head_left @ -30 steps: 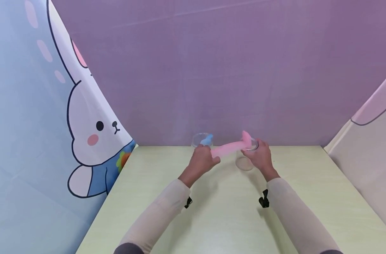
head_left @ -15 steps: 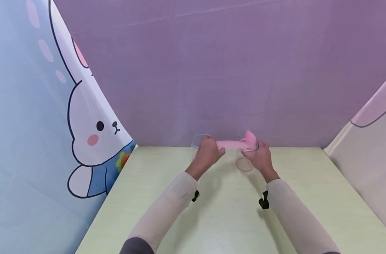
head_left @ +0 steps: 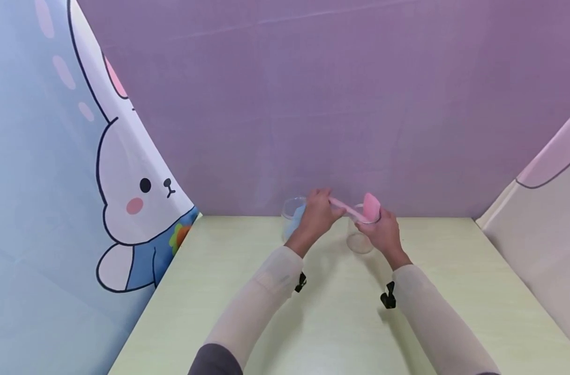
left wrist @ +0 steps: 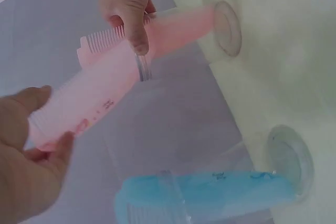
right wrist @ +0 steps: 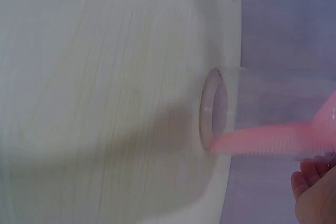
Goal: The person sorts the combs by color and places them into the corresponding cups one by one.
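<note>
My left hand [head_left: 319, 213] pinches one end of a pink comb [left wrist: 97, 95] between thumb and fingers. The comb slants, its other end at the mouth of a clear glass [head_left: 360, 242]; whether that end is inside cannot be told. My right hand [head_left: 383, 229] grips this glass near its rim, thumb across the front in the left wrist view. A second pink comb [right wrist: 262, 139] leans inside the same glass, its top above the rim. To the left a second clear glass [left wrist: 291, 156] stands upright with a blue comb [left wrist: 210, 195] in it.
A pale wood-grain table [head_left: 341, 323] lies under both glasses. Close behind them rises a purple cloth backdrop [head_left: 313, 104]. A rabbit-print cloth [head_left: 125, 208] bounds the left side, and a pale cloth [head_left: 547, 234] the right.
My left hand has moved right and away from me, bringing the held comb's end to the right glass and tilting the comb. My right hand and its glass stay nearly still.
</note>
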A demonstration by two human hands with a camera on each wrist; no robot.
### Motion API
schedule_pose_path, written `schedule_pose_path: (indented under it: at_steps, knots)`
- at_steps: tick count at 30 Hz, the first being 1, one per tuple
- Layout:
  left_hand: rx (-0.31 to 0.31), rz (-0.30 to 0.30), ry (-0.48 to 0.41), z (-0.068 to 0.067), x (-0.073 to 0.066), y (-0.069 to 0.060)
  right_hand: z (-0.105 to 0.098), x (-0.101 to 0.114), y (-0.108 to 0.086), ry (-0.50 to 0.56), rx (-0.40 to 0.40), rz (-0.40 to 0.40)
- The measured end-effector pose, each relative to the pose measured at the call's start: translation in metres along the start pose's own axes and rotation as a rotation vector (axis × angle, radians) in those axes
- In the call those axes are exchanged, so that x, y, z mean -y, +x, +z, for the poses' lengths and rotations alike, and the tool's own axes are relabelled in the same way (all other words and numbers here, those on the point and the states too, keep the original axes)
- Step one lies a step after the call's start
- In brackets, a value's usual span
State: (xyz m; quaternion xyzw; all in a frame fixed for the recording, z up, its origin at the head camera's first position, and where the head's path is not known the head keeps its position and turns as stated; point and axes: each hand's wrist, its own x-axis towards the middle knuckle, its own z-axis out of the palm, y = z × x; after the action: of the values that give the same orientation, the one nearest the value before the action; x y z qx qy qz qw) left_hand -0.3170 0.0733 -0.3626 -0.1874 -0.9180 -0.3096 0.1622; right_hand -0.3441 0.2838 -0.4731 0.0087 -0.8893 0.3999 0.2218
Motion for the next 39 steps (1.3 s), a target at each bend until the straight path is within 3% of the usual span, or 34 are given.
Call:
schedule_pose_path:
  at_steps: [3,6,10,14,19,29,34,39]
  knots:
    - [-0.015,0.084,-0.059,0.004,-0.001,0.000,0.002,0.000,0.000,0.005,0.008,0.005]
    - [0.035,0.142,-0.030,0.006,-0.003,-0.002,0.002,0.001,0.000,0.012,0.014,0.018]
    - [0.172,0.117,0.002,0.004,-0.005,-0.004,0.001,0.003,-0.002,-0.006,0.026,0.046]
    - [0.258,0.110,0.013,0.002,-0.001,-0.007,0.002,0.004,-0.003,-0.009,0.035,0.060]
    - [0.314,0.135,0.034,-0.002,0.016,-0.016,0.001,0.006,-0.001,-0.027,0.037,0.022]
    - [0.334,0.207,0.095,-0.016,0.057,-0.040,-0.022,0.021,-0.002,-0.129,0.188,-0.014]
    - [0.336,0.230,0.132,-0.027,0.072,-0.056,-0.040,0.035,-0.005,-0.176,0.185,-0.096]
    - [0.343,0.208,0.178,-0.038,0.092,-0.080,-0.043,0.048,-0.024,-0.254,0.155,-0.309]
